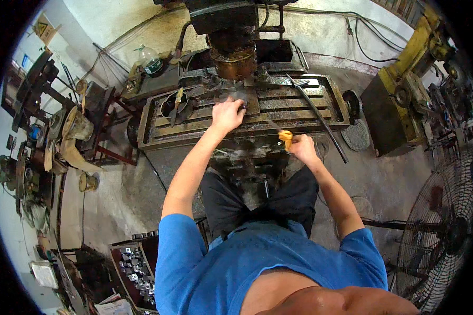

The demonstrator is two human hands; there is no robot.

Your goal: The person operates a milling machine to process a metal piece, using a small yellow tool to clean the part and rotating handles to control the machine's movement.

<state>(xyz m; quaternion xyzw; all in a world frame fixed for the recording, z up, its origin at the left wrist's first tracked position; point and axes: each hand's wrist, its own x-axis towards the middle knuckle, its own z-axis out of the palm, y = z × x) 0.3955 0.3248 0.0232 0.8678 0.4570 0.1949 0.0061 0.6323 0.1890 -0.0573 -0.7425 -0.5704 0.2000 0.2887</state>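
Observation:
My right hand [303, 149] grips a yellow air blow gun [285, 137] in front of the machine table's near edge. Its thin nozzle points up and left toward the table. My left hand [227, 113] reaches over the slotted machine table [294, 112], directly below the brown, grimy spindle head [233, 60]. Its fingers are closed around a small dark piece [242, 106], mostly hidden by the hand. What that piece is does not show. A greyish haze hangs just beyond these fingertips.
A dark bowl [168, 109] with a brush [178, 100] across it stands on the table's left. A long bar [323, 126] juts over the right front edge. Lower left is a box of small metal parts [136, 268]; a large fan [441, 231] stands right, below a yellow machine [391, 107].

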